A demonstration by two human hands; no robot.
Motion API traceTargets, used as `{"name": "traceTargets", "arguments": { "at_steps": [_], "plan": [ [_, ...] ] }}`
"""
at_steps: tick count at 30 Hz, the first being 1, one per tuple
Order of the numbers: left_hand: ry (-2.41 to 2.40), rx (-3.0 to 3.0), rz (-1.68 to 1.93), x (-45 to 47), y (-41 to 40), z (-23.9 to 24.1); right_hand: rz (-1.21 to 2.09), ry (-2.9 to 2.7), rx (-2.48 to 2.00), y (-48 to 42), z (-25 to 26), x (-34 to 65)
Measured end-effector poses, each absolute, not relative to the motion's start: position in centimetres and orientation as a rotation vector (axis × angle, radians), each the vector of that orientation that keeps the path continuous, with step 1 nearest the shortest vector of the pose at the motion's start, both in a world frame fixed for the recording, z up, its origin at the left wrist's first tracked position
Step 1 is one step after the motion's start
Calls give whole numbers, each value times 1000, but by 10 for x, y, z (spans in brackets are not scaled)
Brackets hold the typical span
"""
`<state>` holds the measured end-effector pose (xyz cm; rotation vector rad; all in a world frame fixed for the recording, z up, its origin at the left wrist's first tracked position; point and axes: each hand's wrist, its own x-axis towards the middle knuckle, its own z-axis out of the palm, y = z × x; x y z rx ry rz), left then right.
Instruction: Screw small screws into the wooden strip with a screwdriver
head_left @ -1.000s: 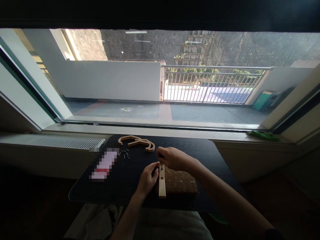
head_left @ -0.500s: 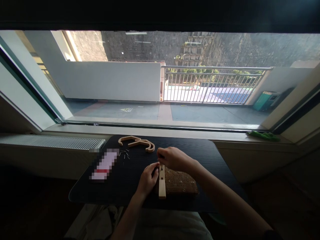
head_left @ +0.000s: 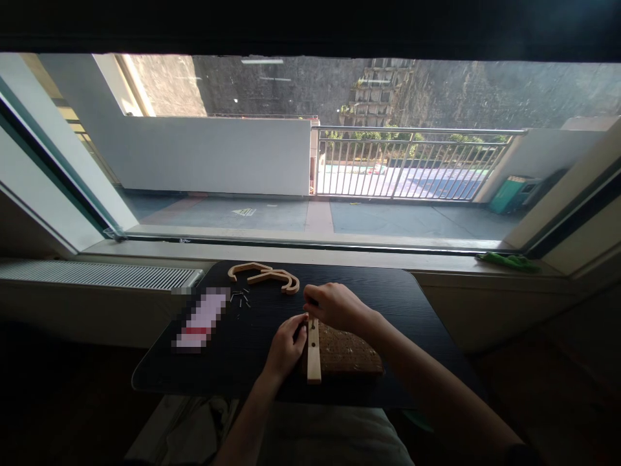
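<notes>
A pale wooden strip [head_left: 314, 366] with dark holes lies lengthwise over the left edge of a brown, rough-textured board [head_left: 352, 353]. My left hand [head_left: 287, 342] is at the strip's left side, its fingers curled and gripping near the far end. Above that same end, my right hand [head_left: 334, 303] is closed in a fist, thumb side toward the strip. Whatever sits inside the right fist is hidden by the fingers. Two curved wooden pieces [head_left: 274, 279] lie at the table's far side, with several small screws [head_left: 241, 299] nearer and to their left.
Everything rests on a black table [head_left: 383, 285] with rounded corners. A pinkish, pixelated item [head_left: 204, 318] lies on its left part. Beyond the table are a window sill [head_left: 339, 257], a white radiator [head_left: 107, 277] at left and a green cloth [head_left: 507, 261] at right.
The whole view has shifted very slightly. Both hands keep practically the same places on and above the wooden strip.
</notes>
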<state>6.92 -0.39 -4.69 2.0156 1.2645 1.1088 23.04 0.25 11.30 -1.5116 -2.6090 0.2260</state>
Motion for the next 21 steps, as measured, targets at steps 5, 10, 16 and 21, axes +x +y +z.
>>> {"name": "traceTargets", "arguments": {
  "at_steps": [5,10,16,21],
  "plan": [
    [1269,2006,1098,69,-4,-46,208,-2607,-1516,2,111,228],
    [1260,1996,1076,69,-4,-45,256,-2567,-1443,0,109,230],
    [1268,1985,1085,69,-6,-41,488,-2451,-1332,2,102,233],
    [1272,1998,1091,70,-6,-41,568,-2434,-1269,1,98,234]
  ]
}}
